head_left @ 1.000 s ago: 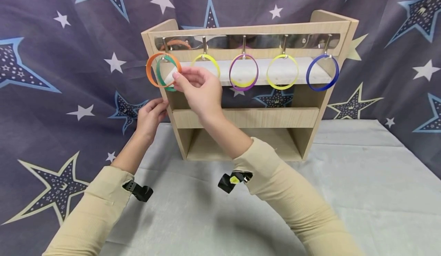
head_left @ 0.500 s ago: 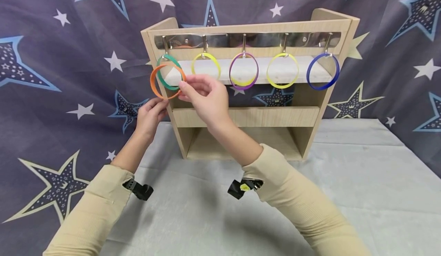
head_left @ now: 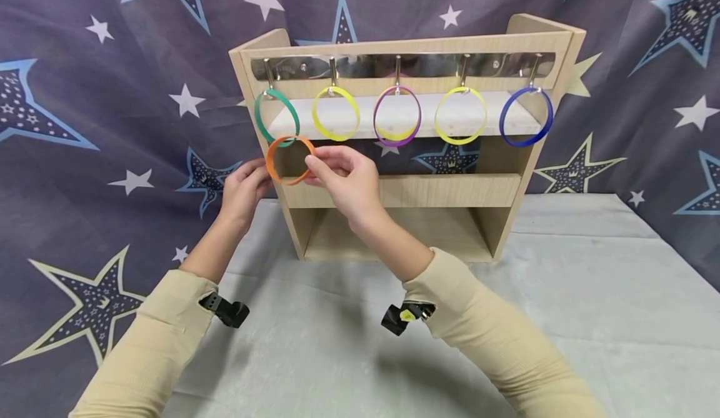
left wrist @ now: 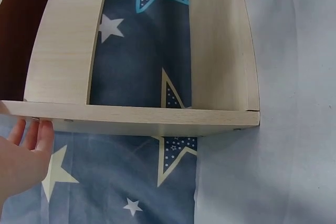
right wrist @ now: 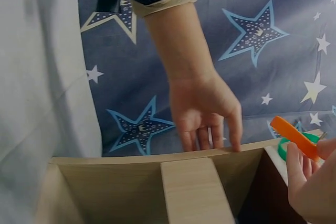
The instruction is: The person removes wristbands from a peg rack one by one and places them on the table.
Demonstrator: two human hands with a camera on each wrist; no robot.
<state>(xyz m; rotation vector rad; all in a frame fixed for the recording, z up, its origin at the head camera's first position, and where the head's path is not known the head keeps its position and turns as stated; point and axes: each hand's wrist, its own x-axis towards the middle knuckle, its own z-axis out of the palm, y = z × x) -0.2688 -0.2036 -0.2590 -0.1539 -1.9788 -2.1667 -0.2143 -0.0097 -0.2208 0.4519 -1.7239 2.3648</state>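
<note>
In the head view, my right hand (head_left: 353,184) pinches an orange ring (head_left: 271,163) between thumb and fingers, below the leftmost hook. The orange band (right wrist: 294,136) also shows in the right wrist view. From that hook hangs a green ring (head_left: 258,117), just above and behind the orange one. My left hand (head_left: 243,194) touches the left side panel of a small wooden shelf (head_left: 450,191). The left wrist view shows its nearly straight fingers (left wrist: 44,137) against the panel's outer face. The shelf's hook strip (head_left: 433,67) is shiny metal.
Along the other hooks hang a yellow ring (head_left: 336,137), a purple ring (head_left: 375,116) with yellow behind it, another yellow ring (head_left: 460,141) and a blue ring (head_left: 526,143). A grey cloth (head_left: 590,293) covers the table. Star-patterned fabric (head_left: 135,124) stands behind and at the sides.
My right hand has drawn the orange ring off the leftmost hook area, down and to the right, uncovering the green ring. My left hand has stayed at the side panel.
</note>
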